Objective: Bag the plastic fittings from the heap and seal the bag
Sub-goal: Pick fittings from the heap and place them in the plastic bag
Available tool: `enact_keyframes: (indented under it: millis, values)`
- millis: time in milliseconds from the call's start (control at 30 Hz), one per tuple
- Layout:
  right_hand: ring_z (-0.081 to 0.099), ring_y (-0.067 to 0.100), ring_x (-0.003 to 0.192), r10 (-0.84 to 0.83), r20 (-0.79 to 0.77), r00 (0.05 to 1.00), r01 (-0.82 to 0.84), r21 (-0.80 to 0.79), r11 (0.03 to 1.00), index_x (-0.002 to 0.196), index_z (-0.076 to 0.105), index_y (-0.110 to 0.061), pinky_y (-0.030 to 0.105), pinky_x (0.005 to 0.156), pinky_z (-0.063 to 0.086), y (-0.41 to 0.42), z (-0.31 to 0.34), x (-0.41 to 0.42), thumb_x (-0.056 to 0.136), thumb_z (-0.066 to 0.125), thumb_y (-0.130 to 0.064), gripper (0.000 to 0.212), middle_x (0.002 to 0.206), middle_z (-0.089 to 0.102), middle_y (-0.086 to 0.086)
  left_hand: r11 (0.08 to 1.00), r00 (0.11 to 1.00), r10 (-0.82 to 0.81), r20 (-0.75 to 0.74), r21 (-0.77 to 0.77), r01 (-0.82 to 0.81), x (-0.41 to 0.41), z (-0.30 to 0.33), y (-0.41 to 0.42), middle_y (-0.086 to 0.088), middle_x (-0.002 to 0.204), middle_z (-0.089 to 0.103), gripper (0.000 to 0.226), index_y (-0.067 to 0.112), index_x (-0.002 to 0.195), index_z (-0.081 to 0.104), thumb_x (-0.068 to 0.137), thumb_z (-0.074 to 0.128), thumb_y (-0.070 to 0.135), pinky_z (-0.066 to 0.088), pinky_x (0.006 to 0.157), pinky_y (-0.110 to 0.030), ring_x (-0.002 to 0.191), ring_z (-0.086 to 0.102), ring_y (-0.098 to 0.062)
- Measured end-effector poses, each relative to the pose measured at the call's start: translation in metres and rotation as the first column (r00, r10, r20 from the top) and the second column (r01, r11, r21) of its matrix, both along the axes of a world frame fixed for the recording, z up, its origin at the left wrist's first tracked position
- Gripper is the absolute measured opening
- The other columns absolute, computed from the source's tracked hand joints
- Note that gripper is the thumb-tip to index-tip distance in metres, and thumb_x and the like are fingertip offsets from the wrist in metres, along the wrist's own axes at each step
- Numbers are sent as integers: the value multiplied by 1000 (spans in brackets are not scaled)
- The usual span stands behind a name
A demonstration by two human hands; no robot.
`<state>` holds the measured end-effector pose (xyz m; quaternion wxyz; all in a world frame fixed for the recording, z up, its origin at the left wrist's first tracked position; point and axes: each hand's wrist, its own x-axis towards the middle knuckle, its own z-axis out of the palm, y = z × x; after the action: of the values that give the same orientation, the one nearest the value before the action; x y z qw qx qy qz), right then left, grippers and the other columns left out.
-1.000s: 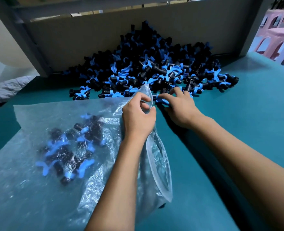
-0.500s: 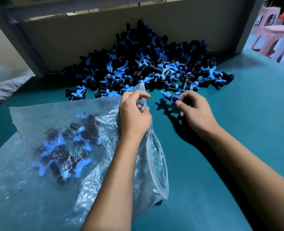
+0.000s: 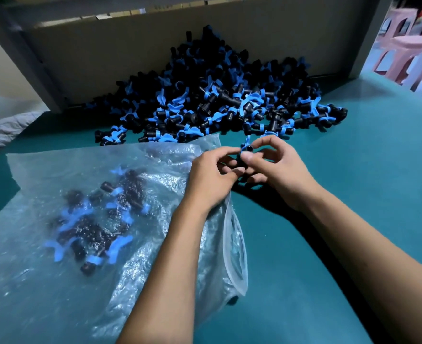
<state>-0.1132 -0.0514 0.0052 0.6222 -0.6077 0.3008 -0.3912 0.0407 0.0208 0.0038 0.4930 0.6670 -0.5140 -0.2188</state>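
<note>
At the desk's near middle, hands: the right hand [image 3: 283, 170] and left hand [image 3: 211, 181] meet just past the bag's mouth, fingertips touching around one fitting.
Held fitting: a black plastic fitting with a blue winged collar [image 3: 246, 152] sits between the two hands, its open round end facing the camera.
Right grip: thumb and forefinger curled and pinching the held fitting; the other fingers are bent underneath.
Left grip: fingers curled in toward the same fitting, with the bag's upper edge right at them; whether they pinch the fitting, the bag film, or both, cannot be told.
Bag: a clear, crinkled plastic bag [image 3: 56, 281] lies flat on the desk at left, its mouth [image 3: 234, 247] gaping open on the right side, under the left forearm.
Bagged fittings: a small cluster of black-and-blue fittings [image 3: 93, 219] shows through the film, in the bag's left half.
Heap: a large pile of the same fittings [image 3: 217, 95] lies at the far side of the desk, banked against a brown cardboard panel [image 3: 105, 53].
Desk: teal surface [image 3: 353, 170].
Background: pink plastic chairs [image 3: 403, 45] at far right, blurred.
</note>
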Motion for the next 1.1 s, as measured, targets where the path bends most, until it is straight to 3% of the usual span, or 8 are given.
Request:
enact_keyframes:
  millis: [67, 133, 300, 433, 633, 800, 933, 1100]
  values:
    - [65, 21, 62, -141, -99, 985, 119, -194, 974, 100, 57, -12, 39, 61, 58, 3, -4, 3, 78, 84, -32, 40, 71, 66, 1, 1000, 1000, -9, 9, -5, 9, 0, 0, -1, 14, 91, 77, 35, 38, 109, 77, 78, 79, 21, 61, 83, -32, 83, 72, -13]
    - [65, 19, 53, -272, -80, 959, 244, -253, 936, 94, 59, -12, 38, 56, 57, 3, -5, 5, 87, 77, -19, 20, 65, 65, -3, 1000, 1000, -19, -3, -11, 19, -1, -2, -1, 16, 93, 77, 28, 37, 102, 79, 79, 80, 21, 61, 86, -34, 83, 72, -8]
    - [63, 18, 55, -276, 174, 945, 268, 68, 961, 90, 64, -7, 25, 51, 52, -1, -1, 1, 94, 65, -2, 6, 70, 63, 7, 992, 969, 78, -233, -83, -100, 0, -5, -5, -3, 93, 75, 10, 23, 99, 70, 93, 73, 16, 64, 78, -46, 74, 75, -17]
    - [59, 16, 55, -229, 294, 928, 166, 221, 961, 89, 64, -9, 20, 48, 45, -5, 4, -5, 95, 61, -2, 10, 70, 66, 9, 989, 891, 28, -453, -116, -91, 1, 0, -4, -12, 93, 76, 18, 14, 108, 66, 93, 76, 18, 63, 74, -35, 76, 78, -26]
    - [56, 18, 59, -67, 232, 970, 40, 118, 992, 88, 68, -11, 23, 51, 46, -1, 3, -2, 97, 58, -2, 15, 77, 63, 10, 988, 846, -43, -531, -150, -43, -5, 7, -1, -7, 88, 79, 17, 16, 92, 74, 87, 79, 1, 60, 71, -26, 80, 75, -19]
    - [50, 24, 69, -87, 180, 980, 84, 20, 996, 85, 72, -13, 29, 57, 44, -1, 1, -3, 93, 70, -15, 8, 83, 62, 17, 994, 844, -29, -535, -103, -31, -4, 8, 1, -3, 85, 79, 18, 18, 88, 76, 82, 84, 3, 59, 71, -26, 82, 75, -17]
    - [59, 22, 65, -95, 138, 986, 101, -36, 994, 87, 74, -13, 29, 59, 47, 0, -1, -1, 87, 77, -17, 5, 77, 70, 8, 997, 811, -23, -585, -78, -28, -5, 11, 3, -6, 84, 77, 16, 10, 92, 76, 81, 83, 1, 59, 72, -26, 81, 72, -20]
    - [50, 12, 56, -274, 286, 918, 238, 154, 959, 87, 75, -10, 22, 54, 44, -7, -1, -3, 89, 75, -10, 2, 70, 66, 4, 994, 703, 2, -711, -77, -82, 3, 17, 7, -4, 77, 76, 13, 8, 93, 75, 84, 79, 0, 62, 71, -22, 73, 73, -16]
